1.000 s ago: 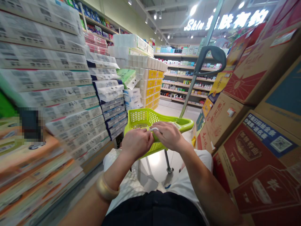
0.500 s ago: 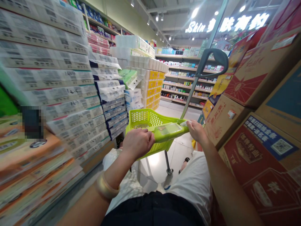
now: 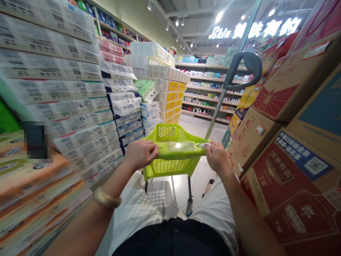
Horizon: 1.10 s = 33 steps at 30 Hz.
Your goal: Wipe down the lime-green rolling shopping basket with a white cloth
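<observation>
A lime-green shopping cart [image 3: 174, 167] stands right in front of me, its handle bar [image 3: 181, 154] running level between my hands. My left hand [image 3: 141, 153] is closed around the bar's left end, a gold bangle [image 3: 106, 198] on that wrist. Around the right end wraps my right hand [image 3: 216, 154], with a small white crumpled piece [image 3: 204, 145], perhaps tissue, pinched by its thumb. A clear panel covers the middle of the bar. Only part of the basket's inside shows.
Stacked paper packs [image 3: 80, 89] rise on my left. Cardboard cartons [image 3: 293, 177] line the right, close to my arm. A grey loop handle on a metal pole [image 3: 243, 71] leans at the right front. Stocked shelves [image 3: 210, 87] cross the far end beyond the tiled floor.
The cart has swung from a slant to nearly square in front of me. My left hand has moved left with the bar; my right hand has shifted slightly down and left.
</observation>
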Each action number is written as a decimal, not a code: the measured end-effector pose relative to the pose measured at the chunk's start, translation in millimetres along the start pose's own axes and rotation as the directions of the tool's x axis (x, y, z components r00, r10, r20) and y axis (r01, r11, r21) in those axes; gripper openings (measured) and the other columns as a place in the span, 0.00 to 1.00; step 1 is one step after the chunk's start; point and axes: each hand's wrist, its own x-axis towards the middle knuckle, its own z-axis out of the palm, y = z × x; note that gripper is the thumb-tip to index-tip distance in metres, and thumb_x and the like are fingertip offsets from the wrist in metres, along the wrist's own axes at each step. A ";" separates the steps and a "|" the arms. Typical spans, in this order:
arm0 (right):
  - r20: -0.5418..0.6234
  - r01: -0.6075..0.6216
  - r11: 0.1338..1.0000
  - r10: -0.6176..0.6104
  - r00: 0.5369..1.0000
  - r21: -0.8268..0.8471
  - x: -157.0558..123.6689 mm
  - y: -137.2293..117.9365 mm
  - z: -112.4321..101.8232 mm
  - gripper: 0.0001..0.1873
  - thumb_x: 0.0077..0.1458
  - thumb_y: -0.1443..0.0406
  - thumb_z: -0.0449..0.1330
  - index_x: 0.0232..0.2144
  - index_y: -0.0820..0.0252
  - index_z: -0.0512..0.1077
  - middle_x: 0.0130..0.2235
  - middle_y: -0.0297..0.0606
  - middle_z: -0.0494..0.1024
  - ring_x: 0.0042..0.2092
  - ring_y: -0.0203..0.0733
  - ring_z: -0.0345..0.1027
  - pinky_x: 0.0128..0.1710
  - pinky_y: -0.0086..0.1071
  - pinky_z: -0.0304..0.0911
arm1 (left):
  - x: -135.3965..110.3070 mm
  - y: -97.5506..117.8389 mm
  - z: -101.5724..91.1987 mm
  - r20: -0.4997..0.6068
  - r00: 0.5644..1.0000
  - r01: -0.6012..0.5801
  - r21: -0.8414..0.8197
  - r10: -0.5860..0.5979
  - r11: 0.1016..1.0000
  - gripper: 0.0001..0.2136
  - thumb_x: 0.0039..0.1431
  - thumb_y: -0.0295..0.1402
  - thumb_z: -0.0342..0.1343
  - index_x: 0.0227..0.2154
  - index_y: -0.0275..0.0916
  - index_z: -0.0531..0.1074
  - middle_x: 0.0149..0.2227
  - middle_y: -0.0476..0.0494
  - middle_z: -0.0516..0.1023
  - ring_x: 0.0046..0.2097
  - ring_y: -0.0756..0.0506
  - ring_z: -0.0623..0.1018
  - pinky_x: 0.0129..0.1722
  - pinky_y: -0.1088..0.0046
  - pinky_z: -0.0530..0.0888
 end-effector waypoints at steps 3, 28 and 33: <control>0.005 0.020 1.000 -0.020 1.000 0.001 -8.2 -11.3 -3.8 0.21 0.64 0.60 0.42 0.29 0.58 0.72 0.32 0.39 0.74 0.37 0.43 0.64 0.42 0.35 0.56 | 1.8 -15.8 1.7 -0.052 0.996 0.072 -0.046 -0.074 0.996 0.20 0.59 0.41 0.41 0.44 0.43 0.76 0.36 0.45 0.81 0.36 0.45 0.77 0.33 0.72 0.67; -0.347 0.337 0.874 -0.213 0.913 0.349 -61.4 -48.3 1.9 0.18 0.59 0.70 0.49 0.49 0.55 0.72 0.49 0.41 0.74 0.55 0.48 0.64 0.55 0.49 0.59 | 19.1 88.8 24.2 -0.115 0.944 -0.329 -0.354 0.309 0.876 0.13 0.62 0.34 0.47 0.46 0.40 0.71 0.43 0.43 0.77 0.47 0.44 0.74 0.58 0.59 0.62; -0.429 0.216 0.860 0.003 0.903 0.462 -68.5 -29.1 15.6 0.17 0.61 0.66 0.48 0.46 0.56 0.74 0.47 0.42 0.75 0.54 0.48 0.65 0.55 0.48 0.60 | 18.3 86.8 22.0 -0.062 0.956 -0.290 -0.325 0.286 0.900 0.13 0.63 0.37 0.45 0.41 0.40 0.73 0.41 0.44 0.78 0.45 0.45 0.74 0.57 0.60 0.61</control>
